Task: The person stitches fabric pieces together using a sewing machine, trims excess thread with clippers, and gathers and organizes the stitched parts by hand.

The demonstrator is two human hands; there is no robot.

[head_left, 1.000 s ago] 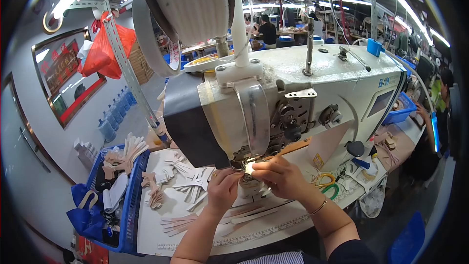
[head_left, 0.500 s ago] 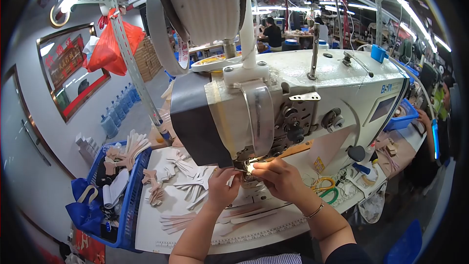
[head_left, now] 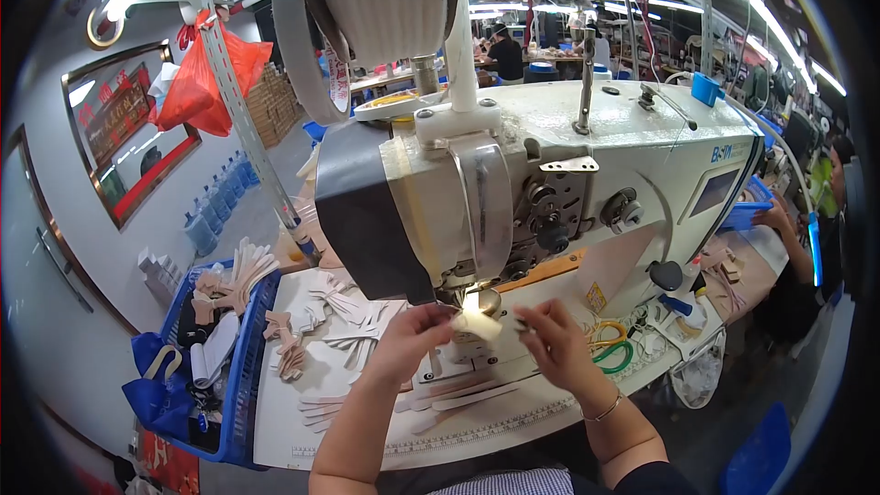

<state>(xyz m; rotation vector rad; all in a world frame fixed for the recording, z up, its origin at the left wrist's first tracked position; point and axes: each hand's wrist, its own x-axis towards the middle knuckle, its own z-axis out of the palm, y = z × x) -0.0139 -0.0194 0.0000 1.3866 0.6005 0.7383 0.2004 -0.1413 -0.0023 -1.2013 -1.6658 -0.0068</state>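
Note:
Under the lamp of the sewing machine [head_left: 550, 179], a small pale strap-like piece [head_left: 478, 324] glows brightly beside the needle area. My left hand [head_left: 410, 341] pinches that piece at its left end. My right hand [head_left: 556, 346] is raised to the right of the piece, apart from it, with thumb and fingers closed together. Something small and dark shows at those fingertips, too small to name. White and pinkish cut strips [head_left: 357, 325] lie in loose heaps left of my left hand, and more strips [head_left: 458, 394] lie below the hands.
A blue basket [head_left: 240, 376] with strips and a notepad stands at the left table edge. A ruler tape [head_left: 477, 431] runs along the front edge. Yellow and green scissors handles [head_left: 616, 356] lie to the right. Another person's arm [head_left: 793, 238] is at the far right.
My right hand has moved right, away from the needle area and from my left hand. The pale piece now shows more plainly in my left fingers. The view has shifted slightly.

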